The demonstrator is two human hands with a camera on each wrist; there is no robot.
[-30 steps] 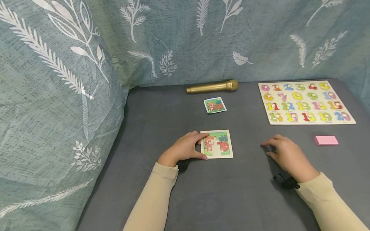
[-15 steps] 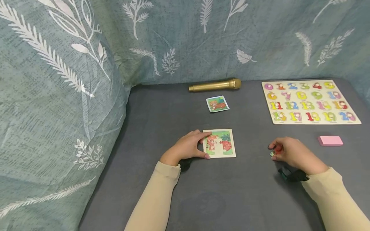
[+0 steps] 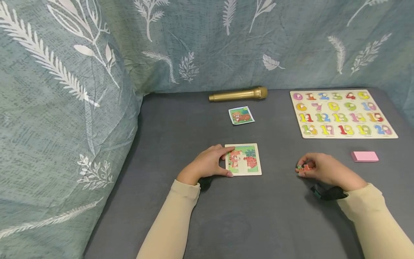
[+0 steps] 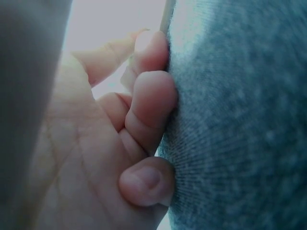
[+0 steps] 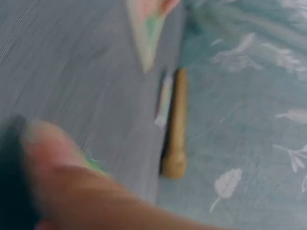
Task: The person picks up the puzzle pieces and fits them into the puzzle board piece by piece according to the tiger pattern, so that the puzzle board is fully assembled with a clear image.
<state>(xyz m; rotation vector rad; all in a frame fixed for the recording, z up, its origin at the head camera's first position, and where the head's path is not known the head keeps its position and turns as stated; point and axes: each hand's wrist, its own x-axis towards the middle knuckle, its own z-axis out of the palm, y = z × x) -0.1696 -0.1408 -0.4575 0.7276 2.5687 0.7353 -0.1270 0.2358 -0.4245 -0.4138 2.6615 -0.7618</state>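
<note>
A small square jigsaw board (image 3: 242,167) with a tiger picture lies flat on the dark table, a pale gap in the middle of its picture. My left hand (image 3: 207,164) holds the board at its left side, the index finger along the top edge and the thumb at the bottom corner. In the left wrist view, the other fingers (image 4: 152,100) curl against the cloth. To the right, my right hand (image 3: 328,172) pinches a small orange-and-green jigsaw piece (image 3: 303,168) between thumb and fingers, apart from the board. The right wrist view is blurred and barely shows that piece.
Behind the board lies a small tiger picture card (image 3: 241,116), with a gold microphone (image 3: 238,95) beyond it. A number puzzle board (image 3: 345,133) is at the back right, and a pink block (image 3: 365,156) lies right of my right hand. A leaf-patterned curtain (image 3: 210,46) borders the table.
My right hand has gone from showing no piece to pinching the jigsaw piece, which has turned in its fingers over the last half second. The left hand stays on the board.
</note>
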